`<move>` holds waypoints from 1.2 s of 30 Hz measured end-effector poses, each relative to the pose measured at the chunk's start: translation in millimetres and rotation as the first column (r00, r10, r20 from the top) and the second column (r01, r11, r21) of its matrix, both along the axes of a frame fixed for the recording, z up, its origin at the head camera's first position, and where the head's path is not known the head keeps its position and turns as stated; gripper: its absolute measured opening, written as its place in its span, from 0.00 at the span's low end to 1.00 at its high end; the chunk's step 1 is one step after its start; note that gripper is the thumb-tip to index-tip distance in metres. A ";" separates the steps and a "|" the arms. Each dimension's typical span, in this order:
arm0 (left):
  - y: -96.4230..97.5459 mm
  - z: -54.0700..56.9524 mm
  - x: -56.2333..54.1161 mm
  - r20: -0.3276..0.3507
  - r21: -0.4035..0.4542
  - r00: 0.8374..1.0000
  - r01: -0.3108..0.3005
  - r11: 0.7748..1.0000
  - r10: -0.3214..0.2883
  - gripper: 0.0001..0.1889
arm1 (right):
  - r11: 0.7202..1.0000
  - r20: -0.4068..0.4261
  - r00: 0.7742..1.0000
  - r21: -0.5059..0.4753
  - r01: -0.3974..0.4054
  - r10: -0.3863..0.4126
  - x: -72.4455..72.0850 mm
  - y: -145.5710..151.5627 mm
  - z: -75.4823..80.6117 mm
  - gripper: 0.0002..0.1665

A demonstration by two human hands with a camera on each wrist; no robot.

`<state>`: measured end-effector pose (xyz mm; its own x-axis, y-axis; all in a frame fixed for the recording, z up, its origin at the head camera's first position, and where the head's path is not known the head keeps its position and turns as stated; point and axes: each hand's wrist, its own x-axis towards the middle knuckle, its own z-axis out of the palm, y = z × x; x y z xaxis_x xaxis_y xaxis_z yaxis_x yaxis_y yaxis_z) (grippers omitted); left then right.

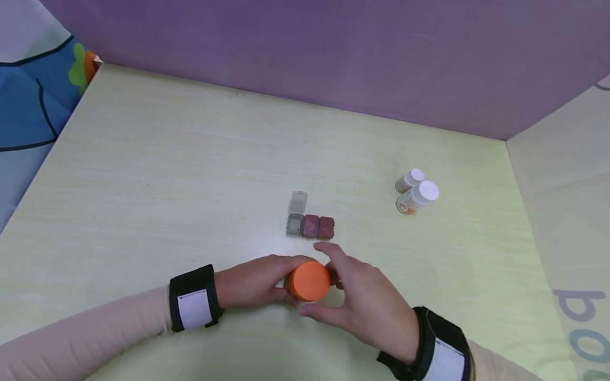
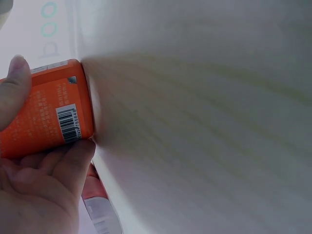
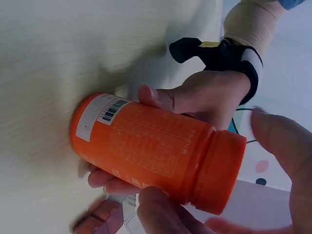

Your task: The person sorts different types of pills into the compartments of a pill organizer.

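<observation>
An orange pill bottle (image 3: 141, 141) with a screw cap (image 1: 310, 281) and a barcode label stands near the front of the table. My left hand (image 1: 262, 279) grips its body, thumb on one side and fingers on the other. Around the cap, my right hand (image 1: 369, 296) is spread, thumb apart from it and index finger extended; in the right wrist view its other fingertips are at the bottle's side near the neck. Just beyond the hands lies a small pill box (image 1: 311, 226) with two reddish compartments and a grey one whose clear lid (image 1: 298, 201) is flipped up.
Two white bottles, a larger one (image 1: 415, 198) and a smaller one (image 1: 409, 180), stand close together on the right of the pale table (image 1: 214, 159). A purple panel (image 1: 305, 53) borders the far edge, and a white panel (image 1: 562, 201) the right side.
</observation>
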<state>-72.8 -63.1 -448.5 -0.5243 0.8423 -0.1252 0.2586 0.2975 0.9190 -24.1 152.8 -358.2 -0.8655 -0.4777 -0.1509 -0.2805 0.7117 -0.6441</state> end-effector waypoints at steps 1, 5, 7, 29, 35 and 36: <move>0.1 0.0 0.0 -0.004 -0.004 1.000 0.001 1.000 -0.001 0.27 | 1.000 -0.002 1.000 0.010 0.011 -0.011 0.1 -0.9 -0.3 0.44; 0.3 0.0 -0.4 -0.011 -0.013 1.000 0.001 1.000 -0.001 0.28 | 0.998 -0.015 0.999 0.048 0.029 -0.028 -1.6 -3.8 -1.1 0.33; -0.2 -0.1 -0.4 -0.011 -0.010 1.000 0.003 1.000 -0.003 0.28 | 0.999 -0.008 1.000 0.037 0.017 -0.017 -2.3 -2.9 -1.1 0.29; -0.9 -1.3 -0.3 -0.009 0.001 1.000 0.004 1.000 -0.004 0.28 | 1.000 -0.010 1.000 0.021 -0.022 0.023 -1.1 1.0 0.2 0.36; -0.4 -1.8 -0.3 -0.001 0.004 1.000 0.007 1.000 -0.007 0.26 | 1.000 -0.015 1.000 0.008 0.011 -0.010 1.1 -0.4 -2.2 0.40; -0.7 -1.7 -0.4 -0.002 0.003 1.000 0.007 1.000 -0.007 0.26 | 1.000 -0.010 1.000 0.012 0.020 -0.020 1.0 -1.0 -2.3 0.37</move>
